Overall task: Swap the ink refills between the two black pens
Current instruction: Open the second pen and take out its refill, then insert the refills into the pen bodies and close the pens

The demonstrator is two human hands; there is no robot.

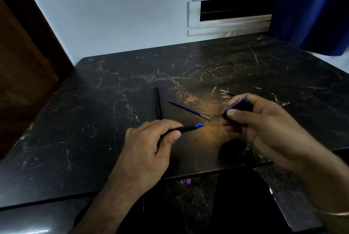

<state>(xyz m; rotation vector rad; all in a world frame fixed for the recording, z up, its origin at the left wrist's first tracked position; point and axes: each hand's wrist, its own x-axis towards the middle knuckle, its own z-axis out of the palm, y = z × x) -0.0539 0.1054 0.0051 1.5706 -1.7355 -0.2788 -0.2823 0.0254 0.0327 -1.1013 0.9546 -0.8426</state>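
— Pen (188, 127) first: where is it?
— It is in the left hand (149, 147). The fingers and thumb are curled round the black barrel, and the blue tip points right, just above the surface (75, 120).
— And the right hand (264, 120)?
— Its grip is clamped on a small dark piece with a blue edge (237, 104). It is blurry, so I cannot tell just what part it is. The hand is lifted a bit off the surface.
— Where are the ink refills?
— One refill (188, 110) lies flat between the two hands, a little farther back, slanting down to the right. Another refill (227, 92) peeks out behind the right hand; most of it is hidden.
— Any other pen?
— Yes, a second black pen (158, 103) lies almost straight up and down, just behind the left hand.
— How much room is there?
— Lots of bare dark marble to the left and at the back. The near edge runs close under both wrists.
— What is around?
— A wall (113, 16) and a window (232, 1) at the back, a blue curtain (311, 7) on the right, and brown wood (22, 64) on the left.
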